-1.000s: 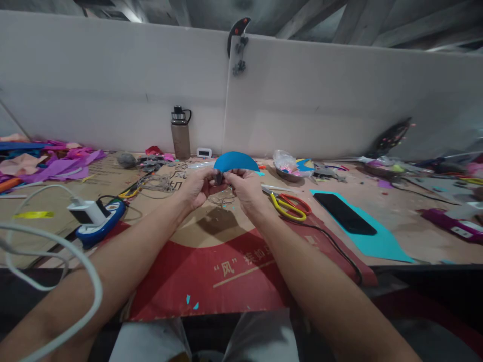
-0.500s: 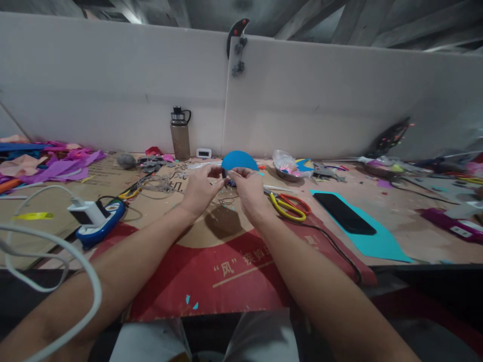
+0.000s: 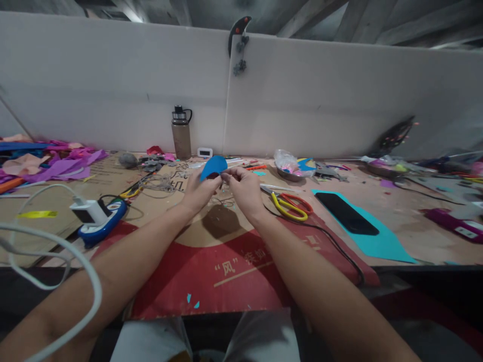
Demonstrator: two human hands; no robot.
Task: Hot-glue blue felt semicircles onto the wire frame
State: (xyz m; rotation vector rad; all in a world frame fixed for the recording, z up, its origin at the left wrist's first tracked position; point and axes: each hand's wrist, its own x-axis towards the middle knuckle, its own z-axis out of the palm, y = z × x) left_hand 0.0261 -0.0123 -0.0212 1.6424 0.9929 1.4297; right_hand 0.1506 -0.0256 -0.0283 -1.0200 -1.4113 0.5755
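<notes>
A blue rounded sheet piece [image 3: 214,167], thin like craft foam or card, stands tilted between my hands above the cardboard. My left hand [image 3: 199,190] is closed on its lower left side, the thumb pointing right. The fingers of my right hand [image 3: 243,188] are pinched together at its lower right edge, where the fingertips of both hands nearly meet. What else might lie between those fingertips is too small to make out. Below, a dark shadow falls on the brown and red cardboard [image 3: 241,271].
Right of my hands lie yellow-and-red-handled scissors [image 3: 290,207] and a black phone [image 3: 346,213] on a turquoise sheet [image 3: 388,246]. A blue power strip [image 3: 101,223] with a white charger [image 3: 88,212] sits left. A bottle [image 3: 181,136] stands by the white partition [image 3: 113,85].
The blue piece has swung left and turned, from a wide half-round above both hands to a narrower shape over my left hand. Both hands stay close together.
</notes>
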